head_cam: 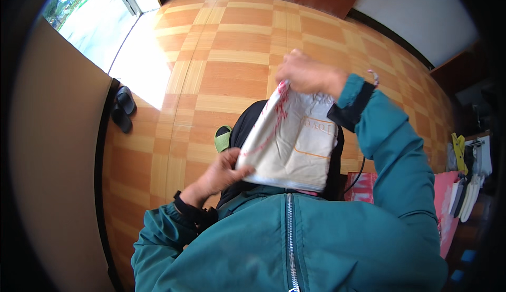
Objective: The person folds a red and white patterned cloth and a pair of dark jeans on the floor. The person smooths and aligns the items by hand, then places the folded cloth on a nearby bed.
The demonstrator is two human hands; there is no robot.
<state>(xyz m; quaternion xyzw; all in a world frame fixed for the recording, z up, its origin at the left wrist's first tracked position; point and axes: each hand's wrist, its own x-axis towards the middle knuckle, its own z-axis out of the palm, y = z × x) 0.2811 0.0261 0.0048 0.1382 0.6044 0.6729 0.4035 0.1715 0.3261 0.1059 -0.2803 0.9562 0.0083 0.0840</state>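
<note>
A cream cloth piece (292,145) with a red printed pattern and an orange outlined panel bearing writing lies over my lap, on dark trousers. It looks like a folded cloth or fabric bag; which one, I cannot tell. My left hand (223,173) pinches its lower left corner between thumb and fingers. Up at the cloth's top left corner, my right hand (302,70) grips a bunched part of the edge, slightly blurred. The cloth is stretched between both hands along its left side. Both wrists wear black bands over teal sleeves.
Dark slippers (123,108) lie by the wall at left, near an open doorway. A green slipper (223,138) shows beside my knee. At right are a pink-red surface (446,209), a yellow item (459,153) and white and dark strips (468,197). A black cable runs near my right side.
</note>
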